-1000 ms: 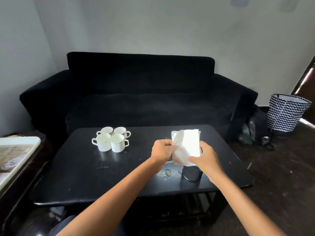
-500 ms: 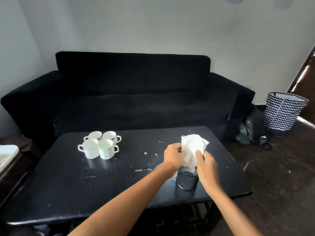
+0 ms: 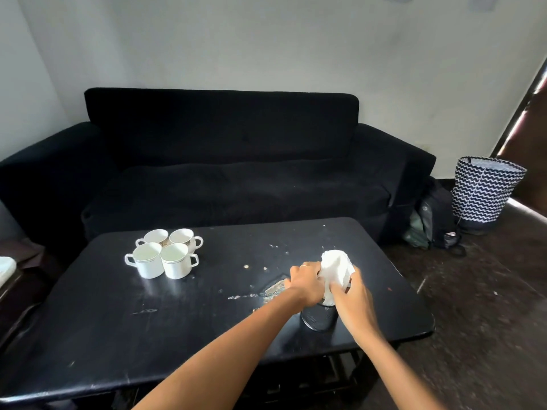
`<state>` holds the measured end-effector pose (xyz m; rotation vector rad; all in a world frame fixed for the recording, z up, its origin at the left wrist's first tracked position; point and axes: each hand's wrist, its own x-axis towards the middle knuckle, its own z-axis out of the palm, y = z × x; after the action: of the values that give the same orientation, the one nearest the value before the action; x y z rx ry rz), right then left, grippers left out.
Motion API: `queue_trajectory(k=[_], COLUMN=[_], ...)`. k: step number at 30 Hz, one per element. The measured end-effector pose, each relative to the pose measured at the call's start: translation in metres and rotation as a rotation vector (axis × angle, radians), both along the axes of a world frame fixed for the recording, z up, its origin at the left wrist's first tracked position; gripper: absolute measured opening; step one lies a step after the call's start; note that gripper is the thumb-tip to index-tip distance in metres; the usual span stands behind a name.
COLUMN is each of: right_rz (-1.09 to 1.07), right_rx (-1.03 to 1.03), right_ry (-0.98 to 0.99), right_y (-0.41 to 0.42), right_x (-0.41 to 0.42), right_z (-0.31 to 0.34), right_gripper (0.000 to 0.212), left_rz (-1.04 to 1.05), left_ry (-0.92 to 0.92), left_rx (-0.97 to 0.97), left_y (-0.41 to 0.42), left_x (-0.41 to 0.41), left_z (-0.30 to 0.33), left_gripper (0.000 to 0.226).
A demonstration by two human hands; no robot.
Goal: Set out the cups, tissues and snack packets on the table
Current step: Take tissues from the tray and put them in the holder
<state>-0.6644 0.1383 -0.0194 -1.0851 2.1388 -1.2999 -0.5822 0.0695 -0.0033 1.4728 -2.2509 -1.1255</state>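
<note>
Several white cups point(image 3: 164, 252) stand bunched together on the left part of the black table point(image 3: 124, 327). Near the table's right front, a small black mesh holder point(image 3: 319, 317) stands upright. White tissues point(image 3: 336, 269) stick up out of it, crumpled. My left hand point(image 3: 306, 282) grips the tissues from the left. My right hand point(image 3: 352, 301) pinches them from the right, just above the holder's rim. No snack packets show in this view.
A black sofa point(image 3: 225, 161) runs behind the table. Right of it on the floor lie a dark backpack point(image 3: 432, 217) and a zigzag-patterned basket point(image 3: 485, 193). Crumbs and a wet patch point(image 3: 270, 291) mark the tabletop. A white tray edge point(image 3: 6, 269) shows far left.
Both hands lowered the tissues from a flat sheet held up into the black holder, bunching them. My view shifted right, so the cups sit further left and the tray is nearly gone.
</note>
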Motion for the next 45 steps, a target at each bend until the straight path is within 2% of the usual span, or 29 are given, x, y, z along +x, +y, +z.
queue_trajectory(k=[1,3,6,8,14,18,22,26,30,34,40,45], right_rz=[0.010,0.016,0.019,0.018,0.018,-0.017,-0.092,-0.147,-0.114,-0.084,-0.108,-0.075], right_rx=[-0.016,-0.034,-0.034,-0.022,0.004,-0.029,-0.052,-0.061,0.004,0.013,0.022,-0.002], right_ry=[0.001,0.006,0.041,0.069,0.122,0.102,0.022,-0.100,-0.328,-0.529,-0.519,-0.492], right_y=[0.001,0.001,0.001,0.001,0.002,0.004,0.005,0.005,0.005,0.002,0.004,0.010], right_x=[0.000,0.000,0.001,0.002,-0.002,-0.007,-0.012,-0.014,-0.010,0.000,0.010,0.026], right_z=[-0.001,-0.002,-0.004,-0.006,-0.010,-0.015,-0.023,-0.033,-0.048,-0.059,-0.065,-0.071], right_gripper=[0.049,0.059,0.064,0.061,0.048,0.041,0.039,0.037,0.054,0.064,0.071,0.065], left_rz=[-0.004,-0.024,-0.032,-0.038,-0.071,0.010,0.212,0.394,0.454,0.406,0.381,0.393], left_ry=[-0.019,-0.021,0.055,0.128,0.184,0.285,0.405,0.419,0.425,0.408,0.361,0.374], left_rx=[-0.003,0.007,0.056,0.103,0.137,0.138,0.122,0.106,0.172,0.215,0.239,0.198], left_y=[-0.001,-0.004,-0.006,-0.005,-0.002,0.002,0.014,0.037,0.061,0.075,0.073,0.057], left_x=[0.000,0.001,0.004,0.004,0.006,0.008,0.011,0.014,0.013,0.011,0.016,0.031], left_z=[-0.002,-0.006,-0.010,-0.013,-0.020,-0.028,-0.038,-0.054,-0.069,-0.079,-0.077,-0.076], left_gripper=[0.019,0.036,0.053,0.057,0.059,0.057,0.052,0.048,0.048,0.045,0.056,0.062])
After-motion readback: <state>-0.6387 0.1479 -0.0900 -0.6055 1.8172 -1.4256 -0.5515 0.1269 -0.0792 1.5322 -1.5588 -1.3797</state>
